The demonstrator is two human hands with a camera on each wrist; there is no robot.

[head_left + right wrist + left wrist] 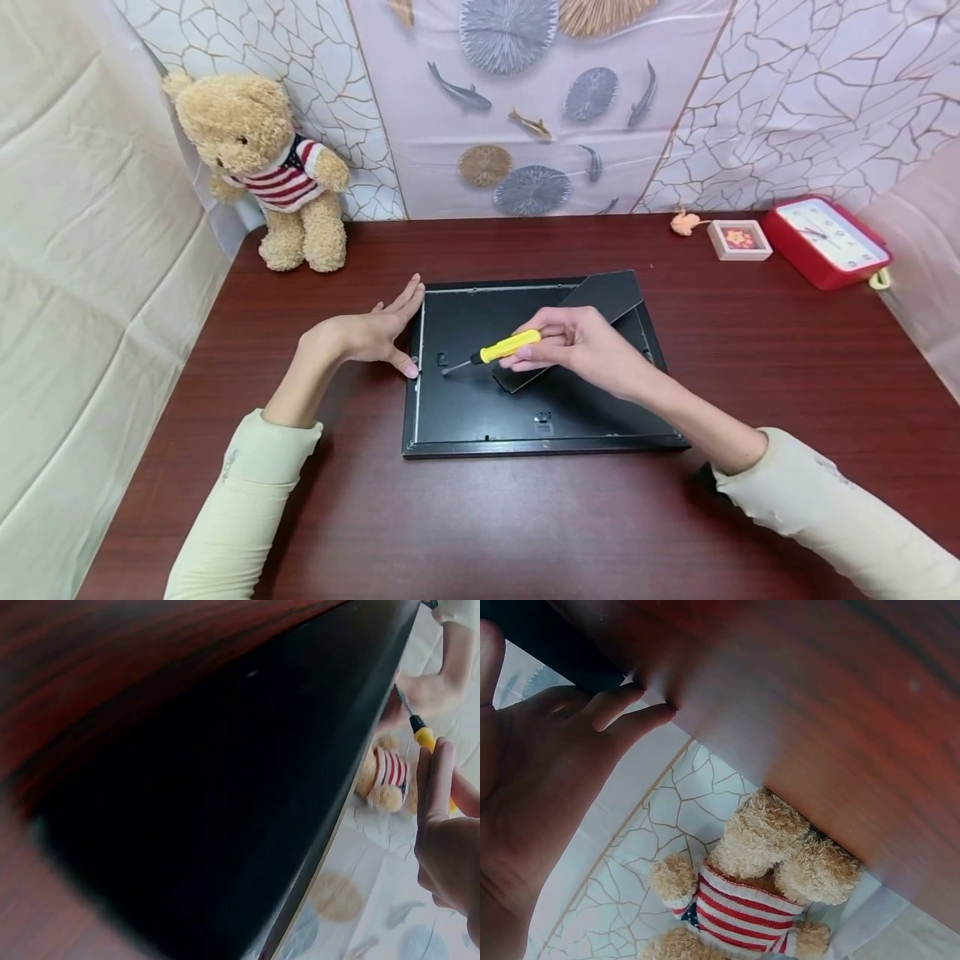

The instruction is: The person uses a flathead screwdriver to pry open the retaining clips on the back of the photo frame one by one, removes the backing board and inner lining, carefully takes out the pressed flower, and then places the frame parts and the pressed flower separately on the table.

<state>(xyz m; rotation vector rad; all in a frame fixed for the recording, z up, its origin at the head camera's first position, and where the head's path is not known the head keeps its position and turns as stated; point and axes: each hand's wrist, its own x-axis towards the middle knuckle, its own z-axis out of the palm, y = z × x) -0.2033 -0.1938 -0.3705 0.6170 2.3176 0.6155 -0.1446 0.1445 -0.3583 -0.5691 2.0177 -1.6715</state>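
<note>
A black picture frame (480, 417) lies back side up on the table, its folding stand (611, 292) slanting across the backing. My right hand (581, 342) pinches the yellow handle of a screwdriver (513, 343) between thumb and fingers. The screwdriver's tip points left, beside a small dark clip near the frame's left edge; whether it touches the backing I cannot tell. My left hand (375, 329) rests against the frame's left edge, thumb on the rim and fingers stretched toward the upper corner. In the left wrist view those fingers look straight and apart.
A teddy bear (281, 175) in a striped shirt sits at the back left. Along the back right stand a red clock (828, 242), a small white box (738, 240) and a little orange trinket (684, 222). Fabric hangs behind the dark red table (525, 517).
</note>
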